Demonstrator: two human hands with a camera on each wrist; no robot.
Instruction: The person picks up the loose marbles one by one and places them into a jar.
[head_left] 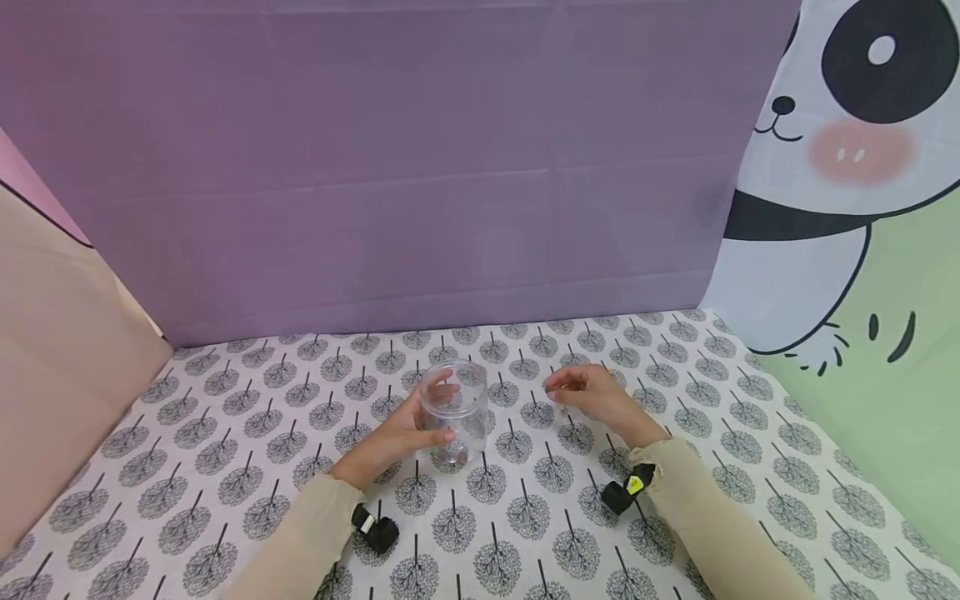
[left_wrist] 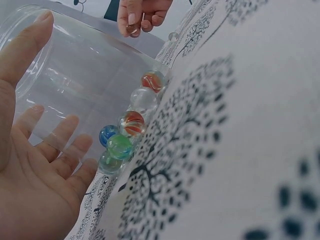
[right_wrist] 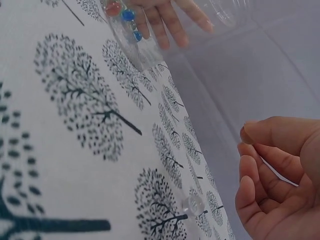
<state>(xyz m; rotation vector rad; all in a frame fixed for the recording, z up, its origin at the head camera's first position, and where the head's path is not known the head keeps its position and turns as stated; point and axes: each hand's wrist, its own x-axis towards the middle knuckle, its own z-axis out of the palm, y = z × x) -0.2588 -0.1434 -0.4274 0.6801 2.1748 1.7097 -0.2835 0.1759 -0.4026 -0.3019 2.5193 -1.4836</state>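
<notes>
My left hand (head_left: 405, 429) holds a clear plastic jar (head_left: 474, 423) upright on the table, thumb on the near side and fingers round the far side. In the left wrist view several glass marbles lie on the jar's bottom: orange-swirled (left_wrist: 132, 123), blue (left_wrist: 107, 134), green (left_wrist: 120, 146) and clear ones. To the right of the jar, my right hand (head_left: 592, 396) hovers low over the cloth, thumb and fingertips together. The left wrist view shows a small clear marble (left_wrist: 132, 31) pinched there. Another clear marble (right_wrist: 193, 205) lies on the cloth near that hand.
A white cloth (head_left: 292, 442) with grey tree prints covers the table. Behind it hangs a purple curtain (head_left: 442, 183); a panda-printed sheet (head_left: 847, 183) is on the right and a beige sheet (head_left: 67, 333) on the left.
</notes>
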